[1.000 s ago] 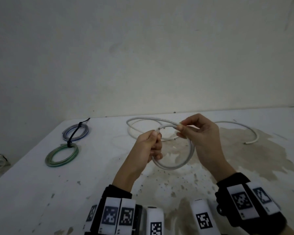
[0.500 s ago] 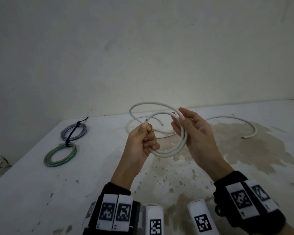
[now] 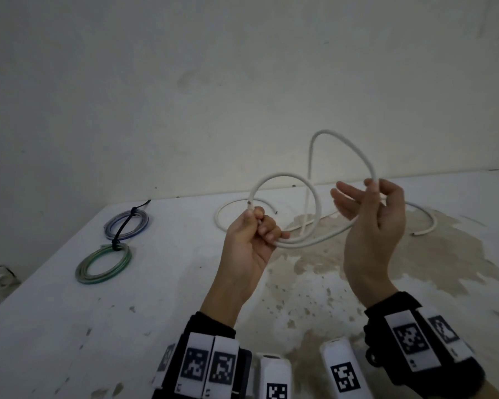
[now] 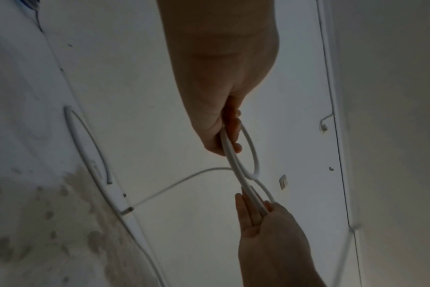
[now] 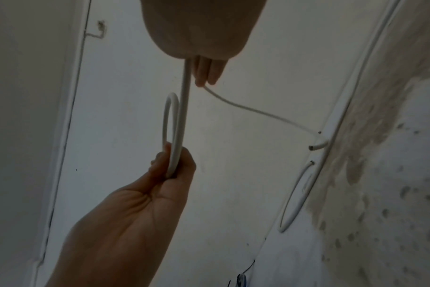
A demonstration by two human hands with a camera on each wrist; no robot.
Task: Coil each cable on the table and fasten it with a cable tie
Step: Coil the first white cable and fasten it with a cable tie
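A white cable [image 3: 283,175] is held in the air over the table [image 3: 127,312]. My left hand [image 3: 251,234] grips one small loop of it in a fist, and the cut end pokes up above the knuckles. My right hand [image 3: 372,214] pinches the cable under the thumb, its other fingers half stretched out. From there the cable arcs high, then drops to the table. In the left wrist view the left hand [image 4: 224,77] and right hand [image 4: 270,233] hold the same cable [image 4: 255,155]. The right wrist view shows the cable [image 5: 185,93] running down to the left hand [image 5: 135,203].
A blue coil [image 3: 126,226] and a green coil [image 3: 104,263], each bound with a black tie, lie at the back left. Two more loose white cables [image 3: 222,217] [image 3: 427,226] lie at the back. A brown stain [image 3: 386,254] covers the right half. A wall stands behind.
Both hands have risen. My right hand has moved right, away from the left, and drawn a tall arc of cable up off the table. The left hand keeps its grip on the loop.
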